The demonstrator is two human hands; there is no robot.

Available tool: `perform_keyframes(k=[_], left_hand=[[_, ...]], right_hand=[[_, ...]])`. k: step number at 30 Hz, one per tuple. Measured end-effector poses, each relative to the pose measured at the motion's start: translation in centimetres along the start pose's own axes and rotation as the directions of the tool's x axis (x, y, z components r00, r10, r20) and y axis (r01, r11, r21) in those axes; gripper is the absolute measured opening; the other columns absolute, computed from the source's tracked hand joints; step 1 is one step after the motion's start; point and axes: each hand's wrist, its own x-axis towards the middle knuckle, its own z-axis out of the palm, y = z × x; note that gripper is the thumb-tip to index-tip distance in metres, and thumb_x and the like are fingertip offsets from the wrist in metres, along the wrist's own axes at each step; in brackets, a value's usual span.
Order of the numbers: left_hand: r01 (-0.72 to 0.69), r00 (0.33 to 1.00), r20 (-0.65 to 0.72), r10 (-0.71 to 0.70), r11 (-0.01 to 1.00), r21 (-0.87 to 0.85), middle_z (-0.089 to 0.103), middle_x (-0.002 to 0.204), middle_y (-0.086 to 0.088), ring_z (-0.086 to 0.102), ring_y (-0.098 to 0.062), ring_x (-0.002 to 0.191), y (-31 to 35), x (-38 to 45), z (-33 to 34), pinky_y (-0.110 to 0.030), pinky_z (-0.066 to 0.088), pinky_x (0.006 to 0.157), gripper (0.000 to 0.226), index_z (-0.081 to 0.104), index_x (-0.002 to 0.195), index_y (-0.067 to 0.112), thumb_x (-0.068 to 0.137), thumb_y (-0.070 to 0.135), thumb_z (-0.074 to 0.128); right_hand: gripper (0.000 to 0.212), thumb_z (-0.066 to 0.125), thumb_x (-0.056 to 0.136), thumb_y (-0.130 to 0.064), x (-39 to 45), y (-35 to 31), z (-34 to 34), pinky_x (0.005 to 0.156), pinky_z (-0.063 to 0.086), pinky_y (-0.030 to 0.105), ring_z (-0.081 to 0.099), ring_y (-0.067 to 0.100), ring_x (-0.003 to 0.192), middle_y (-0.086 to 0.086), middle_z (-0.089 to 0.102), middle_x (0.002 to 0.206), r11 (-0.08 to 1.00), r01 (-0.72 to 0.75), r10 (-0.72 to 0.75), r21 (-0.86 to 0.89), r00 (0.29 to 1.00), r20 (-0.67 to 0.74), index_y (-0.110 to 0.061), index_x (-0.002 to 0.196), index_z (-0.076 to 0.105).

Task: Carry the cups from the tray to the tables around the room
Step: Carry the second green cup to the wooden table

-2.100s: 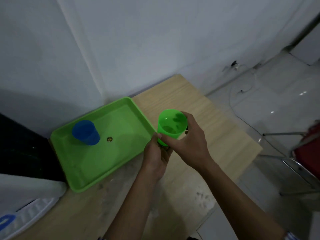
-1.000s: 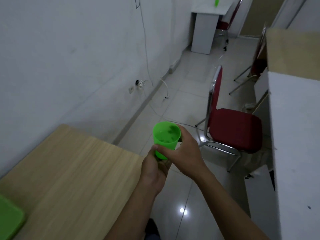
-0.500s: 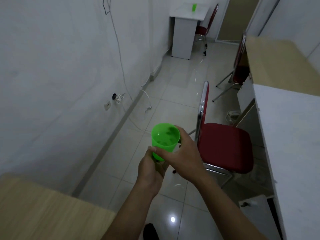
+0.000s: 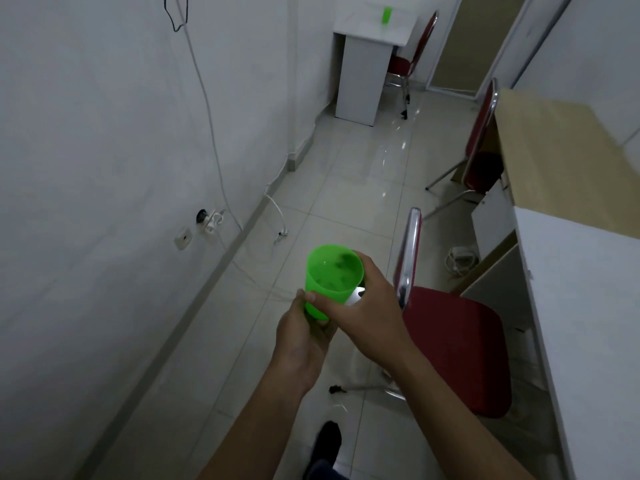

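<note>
Green cup: a bright green plastic cup (image 4: 333, 278) is upright and open at the top, carried in the air over the tiled floor (image 4: 339, 188), in front of the person's body.
Left hand: the left hand (image 4: 300, 336) cups the bottom of the cup from below, thumb lying against its lower wall.
Right hand: the right hand (image 4: 367, 311) wraps the cup's right side and far rim, thumb crossing the front just above the left thumb; both hands are closed around the cup.
Near chair: a red-cushioned chair (image 4: 457, 344) with a chrome frame stands just right of the hands, its backrest edge close to the right hand.
Right-hand tables: a white table (image 4: 588, 306) runs along the right side beyond that chair, and a wood-topped table (image 4: 557, 154) lies farther ahead of it with a second red chair (image 4: 479, 140) tucked beside it.
Far table: well ahead of the hands, a white table (image 4: 375, 27) stands against the wall with a second green cup (image 4: 387, 14) on top and another red chair (image 4: 410, 60) next to it.
Wall: left of the hands, a white wall carries a socket with a plug (image 4: 207, 220) and a cable (image 4: 207, 109) hanging down to it.
Foot: a dark shoe (image 4: 325, 441) shows on the floor below the forearms.
</note>
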Motion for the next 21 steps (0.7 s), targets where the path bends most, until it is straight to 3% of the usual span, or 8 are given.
perform_keyframes(k=[4,6,11,21], left_hand=[[0.005,1.0,0.021,-0.005,1.0,0.01,0.073,0.114,-0.019,0.073,-0.024,0.097,1.0,4.2,3.9,-0.033,0.061,0.081,0.041,0.064,0.122,-0.001,0.107,0.028,0.038],[-0.007,1.0,0.029,0.006,1.0,0.023,0.074,0.113,-0.018,0.073,-0.024,0.097,1.7,6.3,6.0,-0.032,0.061,0.08,0.041,0.065,0.121,0.001,0.107,0.028,0.037],[-0.014,0.998,0.058,0.01,0.996,0.083,0.073,0.115,-0.017,0.072,-0.024,0.101,3.2,11.4,10.5,-0.033,0.061,0.083,0.042,0.063,0.125,0.002,0.107,0.03,0.038],[0.045,0.986,0.15,-0.07,0.985,0.165,0.073,0.117,-0.017,0.071,-0.026,0.105,6.9,25.7,16.6,-0.034,0.06,0.083,0.043,0.065,0.122,0.003,0.106,0.031,0.036]], right_hand=[[0.072,0.091,0.067,-0.048,5.9,1.3,-1.7,0.084,0.052,0.017,0.063,0.001,0.108,-0.018,0.066,0.119,1.0,0.004,-0.004,-0.009,1.0,0.017,-0.031,0.129,0.059],[0.072,0.091,0.067,-0.048,8.7,1.7,-2.6,0.082,0.05,0.012,0.062,0.0,0.108,-0.018,0.065,0.119,1.0,0.015,-0.015,-0.004,1.0,0.01,-0.032,0.13,0.059],[0.075,0.09,0.066,-0.055,15.3,2.6,-4.1,0.086,0.052,0.017,0.06,-0.004,0.109,-0.022,0.063,0.12,0.999,0.023,-0.023,-0.025,1.0,-0.007,-0.035,0.13,0.057],[0.074,0.087,0.062,-0.063,29.3,6.9,-4.3,0.078,0.045,0.003,0.059,-0.01,0.105,-0.026,0.064,0.116,0.997,-0.059,0.052,-0.054,0.992,-0.118,-0.041,0.126,0.057]])
